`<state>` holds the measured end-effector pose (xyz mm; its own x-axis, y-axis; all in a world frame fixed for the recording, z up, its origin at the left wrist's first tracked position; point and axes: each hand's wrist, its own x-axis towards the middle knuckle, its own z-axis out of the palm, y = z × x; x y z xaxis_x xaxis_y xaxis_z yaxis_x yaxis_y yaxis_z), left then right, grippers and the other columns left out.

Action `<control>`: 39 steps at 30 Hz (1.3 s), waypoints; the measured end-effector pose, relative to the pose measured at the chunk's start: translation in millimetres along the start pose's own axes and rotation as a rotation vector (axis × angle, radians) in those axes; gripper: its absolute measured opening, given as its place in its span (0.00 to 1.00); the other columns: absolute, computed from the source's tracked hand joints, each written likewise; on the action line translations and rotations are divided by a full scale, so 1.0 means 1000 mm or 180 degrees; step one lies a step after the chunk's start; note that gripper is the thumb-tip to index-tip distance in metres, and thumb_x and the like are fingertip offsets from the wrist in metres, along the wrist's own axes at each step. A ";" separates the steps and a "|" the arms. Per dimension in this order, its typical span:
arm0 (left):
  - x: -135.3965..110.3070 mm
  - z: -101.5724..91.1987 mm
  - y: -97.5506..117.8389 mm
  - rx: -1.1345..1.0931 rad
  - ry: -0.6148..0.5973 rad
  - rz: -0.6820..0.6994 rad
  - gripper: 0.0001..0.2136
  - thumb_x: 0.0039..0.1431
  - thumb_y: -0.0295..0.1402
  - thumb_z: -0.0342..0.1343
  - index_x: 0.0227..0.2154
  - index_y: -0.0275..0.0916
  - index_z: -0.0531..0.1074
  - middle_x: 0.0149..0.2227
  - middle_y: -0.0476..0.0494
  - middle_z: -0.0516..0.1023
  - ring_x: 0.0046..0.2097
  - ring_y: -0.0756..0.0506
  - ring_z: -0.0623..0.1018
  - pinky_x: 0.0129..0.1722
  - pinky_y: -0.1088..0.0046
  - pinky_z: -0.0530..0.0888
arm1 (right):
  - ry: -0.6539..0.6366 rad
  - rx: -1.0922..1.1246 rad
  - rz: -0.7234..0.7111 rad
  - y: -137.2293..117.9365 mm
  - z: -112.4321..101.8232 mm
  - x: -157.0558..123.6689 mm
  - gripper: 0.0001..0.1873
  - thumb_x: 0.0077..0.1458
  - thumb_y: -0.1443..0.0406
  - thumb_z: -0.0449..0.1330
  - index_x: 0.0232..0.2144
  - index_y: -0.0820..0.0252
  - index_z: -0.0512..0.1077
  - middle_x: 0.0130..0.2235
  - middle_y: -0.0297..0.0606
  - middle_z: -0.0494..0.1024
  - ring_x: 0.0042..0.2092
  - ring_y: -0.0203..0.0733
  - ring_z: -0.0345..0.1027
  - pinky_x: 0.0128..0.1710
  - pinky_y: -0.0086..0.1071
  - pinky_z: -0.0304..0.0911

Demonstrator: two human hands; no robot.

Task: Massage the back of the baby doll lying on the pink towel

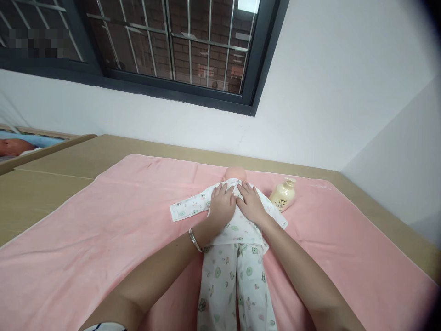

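A baby doll [235,173] lies on a pink blanket [138,266], its head at the far end. It wears a white printed long-sleeved top [234,234] and matching trousers [225,285]. My left hand [222,202] rests flat on the left side of the top's upper part, fingers stretched out. On the right side my right hand [251,202] lies flat too, its fingers spread, close beside the left. Neither hand grips anything. One sleeve reaches out to the left; the other hangs down at the right, partly behind my right forearm.
A cream pump bottle [284,195] stands tilted-looking on the blanket, right of the doll. Under the blanket is a wooden tabletop [51,188]. Behind it are a white wall [310,92] and a dark-framed barred window [253,103]. Another doll [15,147] lies in a wooden-edged crib at far left.
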<state>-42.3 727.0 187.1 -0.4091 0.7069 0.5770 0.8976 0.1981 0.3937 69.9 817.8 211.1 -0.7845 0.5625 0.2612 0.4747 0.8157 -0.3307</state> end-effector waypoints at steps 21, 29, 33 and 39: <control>0.002 0.006 -0.006 -0.0324 -0.0232 -0.0208 0.24 0.64 0.27 0.40 0.60 0.28 0.67 0.65 0.34 0.65 0.68 0.38 0.60 0.70 0.50 0.51 | -0.0175 0.0041 0.0315 -0.004 -0.010 0.003 0.29 0.71 0.54 0.45 0.68 0.60 0.57 0.71 0.49 0.48 0.72 0.52 0.36 0.69 0.52 0.35; 0.004 0.011 -0.008 -0.0260 -0.0187 -0.0545 0.25 0.65 0.33 0.45 0.62 0.25 0.63 0.66 0.27 0.61 0.69 0.34 0.58 0.69 0.51 0.55 | -0.0076 -0.0499 0.0477 -0.029 0.000 -0.012 0.29 0.69 0.63 0.45 0.69 0.64 0.54 0.69 0.56 0.50 0.71 0.60 0.41 0.68 0.54 0.41; 0.005 0.010 -0.009 -0.0213 -0.0211 -0.0451 0.24 0.66 0.32 0.44 0.63 0.30 0.64 0.66 0.30 0.61 0.69 0.35 0.59 0.68 0.49 0.56 | -0.0084 -0.0675 0.0450 -0.044 0.000 -0.022 0.30 0.67 0.63 0.48 0.69 0.63 0.55 0.69 0.58 0.50 0.70 0.63 0.42 0.67 0.55 0.43; -0.004 -0.003 0.000 -0.0184 0.0211 -0.0011 0.17 0.62 0.27 0.44 0.47 0.34 0.77 0.52 0.37 0.78 0.55 0.38 0.74 0.60 0.54 0.66 | -0.0116 -0.0154 0.0247 -0.011 -0.007 -0.003 0.28 0.70 0.58 0.46 0.68 0.61 0.57 0.70 0.52 0.51 0.71 0.56 0.41 0.68 0.53 0.39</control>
<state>-40.7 722.1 187.0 -0.4240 0.6593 0.6209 0.8860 0.1597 0.4354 69.7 808.3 220.2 -0.7581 0.6196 0.2031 0.5526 0.7759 -0.3043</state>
